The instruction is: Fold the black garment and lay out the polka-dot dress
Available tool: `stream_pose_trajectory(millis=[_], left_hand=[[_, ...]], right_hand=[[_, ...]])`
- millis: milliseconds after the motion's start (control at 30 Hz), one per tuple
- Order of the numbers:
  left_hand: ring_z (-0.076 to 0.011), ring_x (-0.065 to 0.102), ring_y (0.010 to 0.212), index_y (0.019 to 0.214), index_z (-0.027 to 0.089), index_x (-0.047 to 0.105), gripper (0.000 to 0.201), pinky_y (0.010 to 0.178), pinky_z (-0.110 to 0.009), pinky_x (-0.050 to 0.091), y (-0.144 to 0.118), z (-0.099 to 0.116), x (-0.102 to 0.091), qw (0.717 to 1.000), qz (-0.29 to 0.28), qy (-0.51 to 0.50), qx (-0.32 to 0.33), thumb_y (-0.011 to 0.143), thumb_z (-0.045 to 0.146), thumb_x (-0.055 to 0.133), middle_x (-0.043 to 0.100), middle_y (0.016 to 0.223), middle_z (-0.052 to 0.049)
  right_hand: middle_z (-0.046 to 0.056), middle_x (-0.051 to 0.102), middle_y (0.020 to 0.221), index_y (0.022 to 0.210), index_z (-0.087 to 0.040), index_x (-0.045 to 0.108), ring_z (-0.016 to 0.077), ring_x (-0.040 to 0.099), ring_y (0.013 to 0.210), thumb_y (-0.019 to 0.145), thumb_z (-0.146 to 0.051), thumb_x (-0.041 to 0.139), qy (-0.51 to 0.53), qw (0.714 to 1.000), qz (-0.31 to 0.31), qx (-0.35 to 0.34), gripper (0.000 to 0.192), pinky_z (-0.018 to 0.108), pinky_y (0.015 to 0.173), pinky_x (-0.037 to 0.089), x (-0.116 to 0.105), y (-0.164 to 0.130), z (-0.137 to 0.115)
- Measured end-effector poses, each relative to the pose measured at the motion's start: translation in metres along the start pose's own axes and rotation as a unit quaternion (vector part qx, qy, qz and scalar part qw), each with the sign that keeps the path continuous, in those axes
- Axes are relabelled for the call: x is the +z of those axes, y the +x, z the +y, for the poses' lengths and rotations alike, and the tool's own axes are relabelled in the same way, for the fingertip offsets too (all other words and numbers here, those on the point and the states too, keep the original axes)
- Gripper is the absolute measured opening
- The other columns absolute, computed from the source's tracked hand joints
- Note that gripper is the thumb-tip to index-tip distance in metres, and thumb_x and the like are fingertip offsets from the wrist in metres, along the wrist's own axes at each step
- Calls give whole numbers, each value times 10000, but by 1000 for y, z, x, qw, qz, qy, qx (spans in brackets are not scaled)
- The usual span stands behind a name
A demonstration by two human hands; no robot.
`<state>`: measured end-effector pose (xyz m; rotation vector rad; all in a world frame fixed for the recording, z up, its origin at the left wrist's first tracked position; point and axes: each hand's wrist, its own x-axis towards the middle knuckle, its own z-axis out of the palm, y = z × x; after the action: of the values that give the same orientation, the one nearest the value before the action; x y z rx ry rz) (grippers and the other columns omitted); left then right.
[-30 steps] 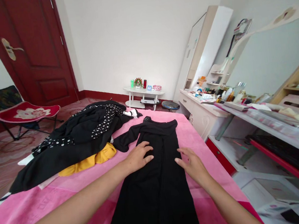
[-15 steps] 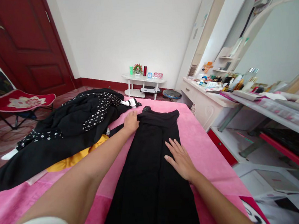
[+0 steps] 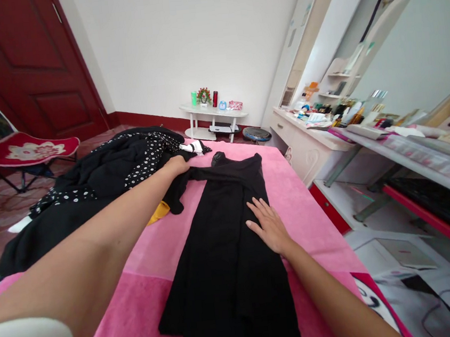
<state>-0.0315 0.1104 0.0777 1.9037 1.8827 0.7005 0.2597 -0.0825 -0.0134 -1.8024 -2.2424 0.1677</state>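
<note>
A long black garment [image 3: 220,244] lies flat on the pink bedspread [image 3: 143,306], its collar end away from me and its right side folded inward. My left hand [image 3: 177,165] is closed on its black sleeve [image 3: 199,174], pulled out to the left near the collar end. The sleeve's loose end hangs beneath that hand. My right hand [image 3: 269,225] rests flat on the garment's upper right side, fingers spread.
A heap of black clothes [image 3: 100,171] with white-dotted trim lies at the left, a yellow cloth [image 3: 159,213] poking out beside it. Right of the bed stand a cluttered dressing table [image 3: 302,133] and a desk [image 3: 408,154]. Beyond the bed are a white table [image 3: 213,111] and a stool [image 3: 257,134].
My left hand has moved left and slightly away from me, drawing the sleeve out from the garment. My right hand stays flat on the cloth. The garment's lower hem now shows.
</note>
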Motion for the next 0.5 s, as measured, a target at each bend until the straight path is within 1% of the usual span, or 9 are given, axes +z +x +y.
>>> stream_pose_trajectory(millis=[67, 100, 200, 233, 267, 333, 367, 433, 500], left_hand=[[-330, 525, 1125, 1069, 118, 628, 334, 959, -439, 401, -20, 6, 1, 998, 19, 39, 38, 770, 264, 610, 593, 1137, -164], [-313, 488, 1179, 1118, 151, 612, 354, 1004, -425, 366, -32, 10, 6, 996, 23, 47, 67, 784, 265, 595, 550, 1225, -145], [-215, 414, 1268, 1262, 281, 521, 441, 1078, -319, 292, -71, 18, 37, 980, 1, 64, 190, 828, 349, 559, 446, 1385, -30], [-230, 359, 1311, 1329, 281, 454, 507, 1096, -350, 266, -83, 19, 50, 966, -15, 84, 243, 842, 394, 537, 391, 1434, -39], [-253, 301, 1347, 1368, 272, 405, 553, 1102, -392, 251, -92, 18, 63, 959, -26, 101, 264, 852, 438, 514, 341, 1469, -52], [-287, 203, 1388, 1388, 240, 384, 571, 1096, -450, 242, -106, 14, 86, 958, -40, 125, 256, 883, 502, 429, 274, 1504, -78], [-294, 172, 1397, 1381, 233, 397, 565, 1094, -466, 238, -109, 11, 94, 960, -37, 130, 244, 896, 522, 386, 258, 1512, -80], [-296, 150, 1404, 1364, 232, 426, 560, 1096, -477, 229, -113, 7, 103, 964, -21, 129, 230, 909, 543, 325, 251, 1516, -76], [-293, 162, 1402, 1361, 241, 431, 564, 1099, -479, 229, -112, 5, 106, 966, -8, 125, 228, 906, 554, 316, 257, 1514, -68]], right_hand=[[22, 221, 1531, 1434, -275, 305, 222, 131, 1415, 909, -571, 308, 11, 1000, 8, 0, 603, 462, 1121, 174, -1, -1, -1], [28, 254, 1520, 1419, -268, 338, 225, 157, 1409, 911, -558, 320, 17, 1000, 16, -3, 586, 460, 1118, 184, -2, -1, -1], [55, 436, 1418, 1297, -246, 507, 233, 338, 1330, 912, -490, 373, 41, 998, 49, -27, 474, 428, 1080, 264, -8, 8, 2], [59, 524, 1334, 1211, -242, 579, 229, 427, 1261, 911, -465, 387, 56, 996, 59, -29, 420, 404, 1047, 313, -11, 14, 5], [57, 604, 1222, 1104, -238, 639, 219, 513, 1165, 909, -443, 392, 72, 995, 69, -21, 375, 375, 999, 365, -14, 23, 9], [45, 686, 991, 913, -222, 686, 195, 614, 955, 906, -401, 386, 98, 991, 89, 18, 349, 325, 877, 442, -19, 44, 19], [40, 693, 918, 872, -213, 684, 186, 631, 878, 901, -374, 385, 104, 989, 101, 41, 341, 309, 825, 461, -22, 58, 26], [42, 693, 877, 911, -187, 666, 178, 641, 811, 879, -305, 394, 101, 983, 131, 79, 298, 294, 771, 473, -26, 87, 38], [52, 691, 894, 1005, -158, 633, 173, 645, 810, 849, -232, 401, 91, 978, 155, 101, 290, 285, 766, 473, -30, 117, 48]])
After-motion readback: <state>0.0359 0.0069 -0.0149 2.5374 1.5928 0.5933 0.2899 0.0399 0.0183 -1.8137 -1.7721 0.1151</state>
